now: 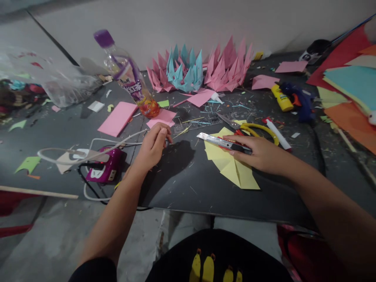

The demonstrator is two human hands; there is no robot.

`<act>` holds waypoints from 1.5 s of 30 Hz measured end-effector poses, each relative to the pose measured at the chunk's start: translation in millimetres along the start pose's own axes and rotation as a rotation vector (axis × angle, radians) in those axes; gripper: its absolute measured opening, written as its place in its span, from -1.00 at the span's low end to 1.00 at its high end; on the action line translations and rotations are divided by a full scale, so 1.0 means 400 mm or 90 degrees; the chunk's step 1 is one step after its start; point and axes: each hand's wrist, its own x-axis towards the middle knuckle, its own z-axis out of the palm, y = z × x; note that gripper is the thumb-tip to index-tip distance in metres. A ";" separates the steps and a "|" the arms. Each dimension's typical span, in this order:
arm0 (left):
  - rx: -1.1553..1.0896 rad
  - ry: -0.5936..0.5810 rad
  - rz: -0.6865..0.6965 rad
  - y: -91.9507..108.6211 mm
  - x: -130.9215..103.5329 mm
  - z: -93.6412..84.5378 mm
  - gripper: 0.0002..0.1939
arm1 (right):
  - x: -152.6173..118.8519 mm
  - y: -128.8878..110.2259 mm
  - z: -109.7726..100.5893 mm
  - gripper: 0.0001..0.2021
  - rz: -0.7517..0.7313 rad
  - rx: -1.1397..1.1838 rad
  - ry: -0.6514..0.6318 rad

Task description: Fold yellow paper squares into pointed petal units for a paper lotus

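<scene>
My right hand (261, 152) grips a utility knife (216, 140) by its dark rear end, fingers above and thumb below. Its silver tip points left, over folded yellow paper pieces (237, 174) lying on the table. Just behind the knife lie scissors (260, 128) with yellow handles. My left hand (154, 145) is closed, fingers curled near a white cable; a small bit shows at its fingertips, too hidden to name. Pink paper (163, 117) lies behind it, under a tilted-looking drink bottle (132, 82) with a purple cap.
Pink folded-paper pieces (229, 68) and a blue one (185, 72) stand by the wall. A blue-and-yellow glue gun (302, 102) and coloured paper sheets (352, 82) lie right. A purple power strip (107, 166) with cables sits left. Scraps litter the dark table (182, 188).
</scene>
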 end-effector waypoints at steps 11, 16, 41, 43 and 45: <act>0.135 -0.557 0.064 0.177 -0.069 -0.268 -0.93 | -0.003 -0.003 0.000 -0.59 -0.006 0.015 -0.007; 0.134 -0.395 0.124 0.182 -0.083 -0.300 -0.84 | -0.002 -0.006 0.000 -0.59 -0.007 0.008 -0.006; -0.147 -0.102 -0.037 0.083 -0.028 -0.093 -0.77 | -0.006 -0.018 0.004 -0.58 -0.026 0.039 0.013; -0.146 -0.124 -0.052 0.087 -0.033 -0.057 -0.79 | -0.008 -0.024 0.008 -0.57 -0.019 0.082 0.039; -0.144 -0.170 -0.092 0.096 -0.041 -0.009 -0.81 | -0.011 -0.032 0.010 -0.55 -0.001 0.144 0.062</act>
